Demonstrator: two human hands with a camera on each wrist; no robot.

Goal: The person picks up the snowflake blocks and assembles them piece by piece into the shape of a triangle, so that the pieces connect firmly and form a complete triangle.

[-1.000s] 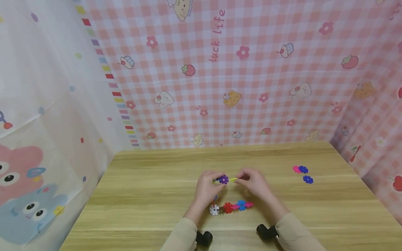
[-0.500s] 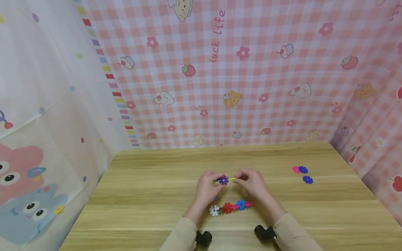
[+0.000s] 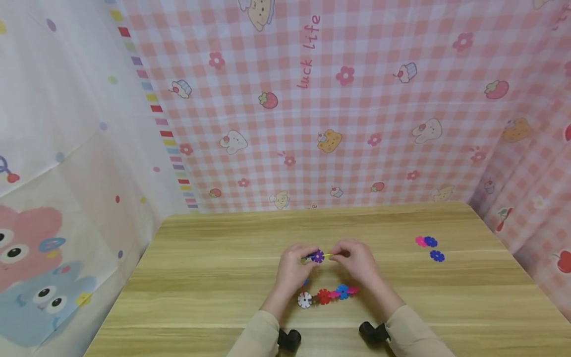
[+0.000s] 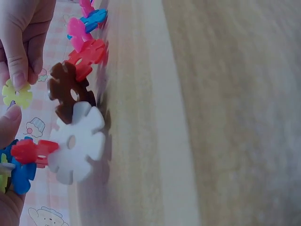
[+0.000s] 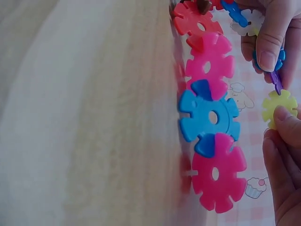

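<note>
In the head view my left hand [image 3: 293, 267] grips one end of a linked chain of notched plastic snowflake discs, beside a purple disc [image 3: 314, 258]. The thumb lies on a blue disc [image 5: 281, 60] in the right wrist view. Between thumb and finger, my right hand [image 3: 360, 262] pinches a yellow snowflake disc [image 5: 270, 107], whose edge meets the purple one. From the left hand the chain bends through a white disc [image 4: 89, 150], a brown disc [image 4: 62, 101] and a red disc [image 5: 188, 21] to pink and light blue [image 5: 195, 125] discs along the table.
On the wooden table [image 3: 214, 282], toward the back right, a pink disc [image 3: 420, 241] overlaps a blue disc [image 3: 431, 242], with another blue disc [image 3: 437, 256] nearby. Black wrist-worn cameras [image 3: 291, 340] project from both sleeves. A checked cloth [image 3: 285, 124] hangs behind the table.
My right hand has shifted slightly left, bringing the yellow disc up to the purple one. The left hand stays almost still, and the loose discs lie where they were.
</note>
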